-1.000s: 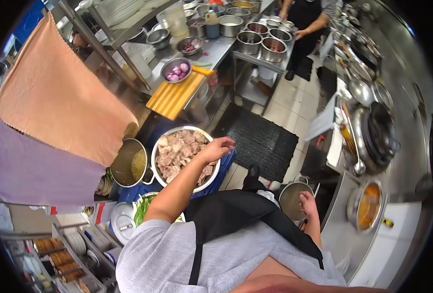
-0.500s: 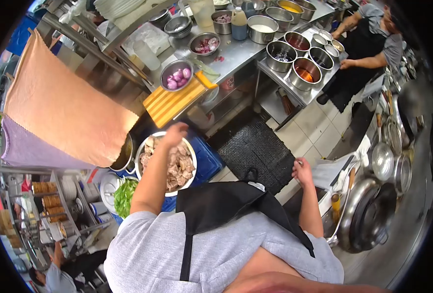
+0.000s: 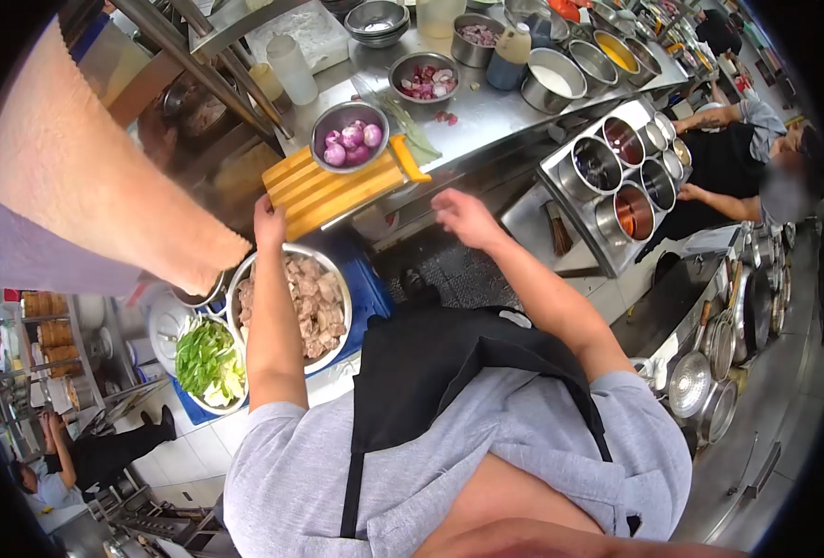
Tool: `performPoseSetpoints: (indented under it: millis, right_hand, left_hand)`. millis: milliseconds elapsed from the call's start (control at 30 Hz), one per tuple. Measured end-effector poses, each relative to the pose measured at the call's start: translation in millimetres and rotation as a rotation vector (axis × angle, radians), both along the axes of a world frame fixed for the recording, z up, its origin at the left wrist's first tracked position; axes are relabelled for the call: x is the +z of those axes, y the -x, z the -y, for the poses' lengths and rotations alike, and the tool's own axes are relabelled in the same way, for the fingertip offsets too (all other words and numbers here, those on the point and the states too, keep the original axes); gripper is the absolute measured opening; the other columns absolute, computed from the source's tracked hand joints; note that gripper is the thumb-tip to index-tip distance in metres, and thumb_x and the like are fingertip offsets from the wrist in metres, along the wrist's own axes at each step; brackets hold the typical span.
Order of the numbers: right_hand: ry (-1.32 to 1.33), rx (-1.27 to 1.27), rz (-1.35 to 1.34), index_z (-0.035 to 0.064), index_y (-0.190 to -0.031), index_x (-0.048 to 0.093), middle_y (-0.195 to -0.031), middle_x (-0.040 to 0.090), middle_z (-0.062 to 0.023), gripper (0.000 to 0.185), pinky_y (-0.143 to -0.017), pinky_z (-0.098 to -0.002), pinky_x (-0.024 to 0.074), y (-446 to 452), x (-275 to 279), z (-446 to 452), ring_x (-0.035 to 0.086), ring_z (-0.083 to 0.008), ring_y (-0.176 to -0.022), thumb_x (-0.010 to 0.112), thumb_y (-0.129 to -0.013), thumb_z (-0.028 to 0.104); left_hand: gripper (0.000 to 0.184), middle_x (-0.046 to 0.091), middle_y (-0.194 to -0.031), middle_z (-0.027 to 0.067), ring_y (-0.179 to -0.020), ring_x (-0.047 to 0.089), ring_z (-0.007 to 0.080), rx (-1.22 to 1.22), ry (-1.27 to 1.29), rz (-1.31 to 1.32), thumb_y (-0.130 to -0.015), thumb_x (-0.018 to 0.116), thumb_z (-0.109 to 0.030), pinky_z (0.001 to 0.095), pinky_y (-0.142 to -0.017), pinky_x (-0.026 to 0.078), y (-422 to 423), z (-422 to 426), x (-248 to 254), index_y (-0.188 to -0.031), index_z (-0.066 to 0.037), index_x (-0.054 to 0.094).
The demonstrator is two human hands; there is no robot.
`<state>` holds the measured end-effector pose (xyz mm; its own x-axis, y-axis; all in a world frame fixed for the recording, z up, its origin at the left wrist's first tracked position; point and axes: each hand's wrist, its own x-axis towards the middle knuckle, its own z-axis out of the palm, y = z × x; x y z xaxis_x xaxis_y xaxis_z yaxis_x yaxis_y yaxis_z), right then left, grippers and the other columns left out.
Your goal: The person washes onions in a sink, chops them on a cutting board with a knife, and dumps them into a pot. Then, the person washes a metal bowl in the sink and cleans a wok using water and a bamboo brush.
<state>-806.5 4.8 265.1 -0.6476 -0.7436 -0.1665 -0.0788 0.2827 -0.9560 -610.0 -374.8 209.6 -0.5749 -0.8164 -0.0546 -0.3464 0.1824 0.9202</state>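
Note:
My left hand is at the lower left corner of the striped wooden board, its fingers closed on the edge. On the board's upper part stands a steel bowl of peeled purple onions. A yellow-orange handle lies at the board's right end. My right hand hangs in the air to the right of and below that handle, fingers apart and holding nothing. Beneath my left forearm sits a white-rimmed bowl of raw meat chunks.
Leafy greens fill a bowl at lower left. A cloth hangs on the left. Sauce pots stand on a cart at right, with a co-worker behind it. Another person is at lower left.
The view has turned toward the counter. My left hand has moved from above the meat to the board's corner. My right hand has come forward and up toward the board's right end.

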Motion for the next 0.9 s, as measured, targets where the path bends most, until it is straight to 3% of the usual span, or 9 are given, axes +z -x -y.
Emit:
performPoseSetpoints:
  millis: [200, 367, 433, 500, 600, 633, 700, 800, 900]
  right_hand:
    - [-0.183, 0.2, -0.394, -0.0004, -0.111, 0.061, -0.104, 0.065, -0.0203, 0.029, -0.084, -0.0414, 0.0509, 51.9, 8.7, 54.7, 0.066, -0.0334, -0.091, 0.057, -0.084, 0.009]
    - [-0.251, 0.183, -0.389, 0.0001, -0.108, 0.061, -0.103, 0.063, -0.0238, 0.027, -0.084, -0.0448, 0.0488, 95.4, -15.5, 100.4, 0.061, -0.0407, -0.094, 0.055, -0.084, 0.011]
    - [-0.238, 0.204, -0.634, -0.0002, -0.106, 0.06, -0.101, 0.062, -0.0238, 0.026, -0.085, -0.0466, 0.0469, 107.7, -31.3, 111.2, 0.06, -0.0417, -0.096, 0.055, -0.082, 0.009]
    - [-0.23, 0.218, -0.626, -0.0004, -0.105, 0.059, -0.1, 0.061, -0.0236, 0.026, -0.088, -0.0474, 0.0455, 116.5, -41.5, 108.2, 0.058, -0.0427, -0.096, 0.054, -0.081, 0.007]
    - [-0.142, 0.285, -0.593, -0.0003, -0.105, 0.059, -0.101, 0.061, -0.0226, 0.026, -0.086, -0.0466, 0.0465, 131.6, -42.0, 104.2, 0.059, -0.0415, -0.095, 0.055, -0.082, 0.008]
    - [-0.15, 0.306, -0.503, 0.0, -0.106, 0.06, -0.101, 0.061, -0.0215, 0.025, -0.085, -0.0445, 0.0479, 135.4, -39.8, 101.8, 0.061, -0.0386, -0.093, 0.056, -0.084, 0.009]
    - [-0.147, 0.363, -0.413, 0.0003, -0.106, 0.06, -0.101, 0.062, -0.0204, 0.023, -0.083, -0.0423, 0.0493, 141.3, -33.1, 95.8, 0.062, -0.0358, -0.092, 0.056, -0.086, 0.01]
    - [-0.09, 0.507, -0.165, 0.0013, -0.109, 0.061, -0.094, 0.064, -0.0148, 0.021, -0.079, -0.035, 0.0508, 144.0, -18.2, 86.8, 0.064, -0.0245, -0.084, 0.055, -0.091, 0.011]
    - [-0.054, 0.785, 0.055, 0.0015, -0.109, 0.061, -0.085, 0.066, -0.0095, 0.021, -0.075, -0.0326, 0.0511, 147.6, -33.6, 80.4, 0.064, -0.0191, -0.078, 0.057, -0.089, 0.009]
  left_hand:
    - [0.073, 0.041, -0.142, 0.027, -0.128, 0.043, 0.0423, 0.27, 0.289, 0.39, -0.082, 0.068, -0.039, 0.0465, -0.106, 0.038, 59.0, -10.3, -31.5, -0.139, -0.004, 0.042]
    - [0.076, 0.037, -0.144, 0.0285, -0.131, 0.041, 0.0426, 0.276, 0.255, 0.377, -0.081, 0.07, -0.038, 0.0454, -0.108, 0.036, 70.2, -36.7, -24.0, -0.142, -0.004, 0.039]
    - [0.076, 0.037, -0.144, 0.0284, -0.133, 0.039, 0.0427, 0.254, 0.215, 0.309, -0.081, 0.07, -0.036, 0.0451, -0.109, 0.035, 73.2, -43.3, -26.4, -0.142, -0.003, 0.039]
    - [0.073, 0.036, -0.145, 0.0281, -0.134, 0.037, 0.042, 0.277, 0.213, 0.294, -0.082, 0.07, -0.032, 0.0448, -0.111, 0.033, 78.6, -50.2, -18.3, -0.141, -0.001, 0.04]
    - [0.059, 0.044, -0.139, 0.0272, -0.125, 0.047, 0.0411, 0.246, 0.507, 0.222, -0.087, 0.066, -0.024, 0.044, -0.106, 0.038, 105.1, -69.6, 23.4, -0.135, 0.002, 0.045]
    - [0.055, 0.055, -0.126, 0.0222, -0.105, 0.06, 0.0331, 0.248, 0.158, 0.096, -0.088, 0.067, -0.025, 0.0418, -0.089, 0.052, 120.1, -77.6, 38.4, -0.13, 0.003, 0.047]
    - [0.046, 0.06, -0.109, 0.0158, -0.087, 0.063, 0.0222, 0.211, -0.477, -0.116, -0.089, 0.069, -0.026, 0.0352, -0.068, 0.058, 144.9, -80.3, 40.7, -0.121, 0.003, 0.052]
    - [0.025, 0.058, -0.085, 0.0086, -0.074, 0.062, 0.0169, 0.237, -0.557, -0.032, -0.089, 0.069, -0.02, 0.0311, -0.056, 0.058, 161.2, -84.4, 27.2, -0.096, 0.001, 0.057]
    - [0.016, 0.06, -0.084, 0.0083, -0.067, 0.062, 0.0149, 0.334, -0.506, -0.115, -0.088, 0.061, -0.009, 0.028, -0.055, 0.057, 164.0, -110.9, 40.1, -0.098, 0.003, 0.06]
